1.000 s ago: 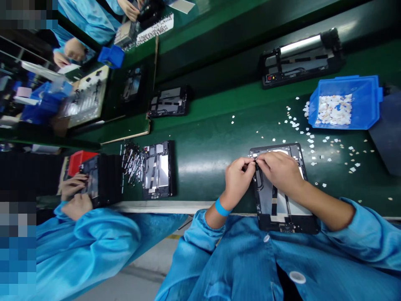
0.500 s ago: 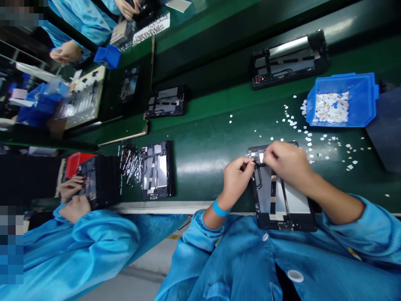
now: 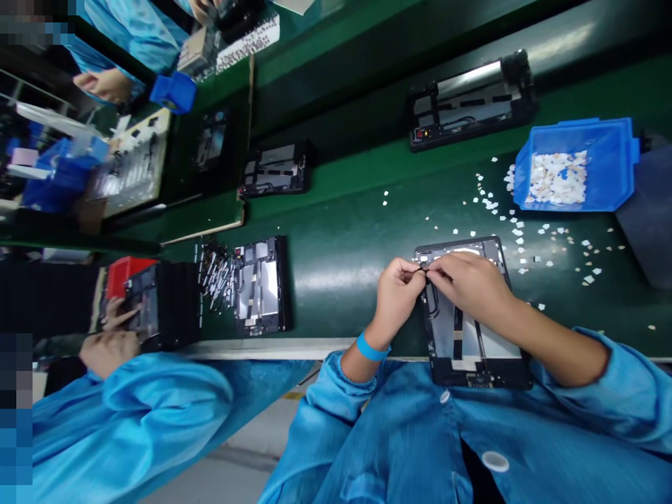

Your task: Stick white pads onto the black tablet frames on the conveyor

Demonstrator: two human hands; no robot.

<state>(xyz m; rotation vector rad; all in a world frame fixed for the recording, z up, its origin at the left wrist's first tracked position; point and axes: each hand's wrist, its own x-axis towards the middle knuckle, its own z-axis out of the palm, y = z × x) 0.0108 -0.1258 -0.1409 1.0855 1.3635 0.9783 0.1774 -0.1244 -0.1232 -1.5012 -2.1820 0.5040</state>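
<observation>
An opened black tablet chassis lies on the green bench in front of me, its silver inner plate showing. My left hand is pinched shut on a small black part at the chassis's upper left corner. My right hand rests over the upper half of the chassis, fingertips pinched at the same small part, right against the left hand's fingers. What the part is I cannot make out. A blue wristband sits on my left wrist.
A blue bin of small white scraps stands at the right, with scraps strewn around it. Another chassis with loose screws lies to the left. A co-worker's hands work at far left. More devices sit on the belt behind.
My right hand, which had slid right and up across the chassis half a second ago, has come back so its fingertips meet the left hand's again. The co-worker's hands shifted slightly.
</observation>
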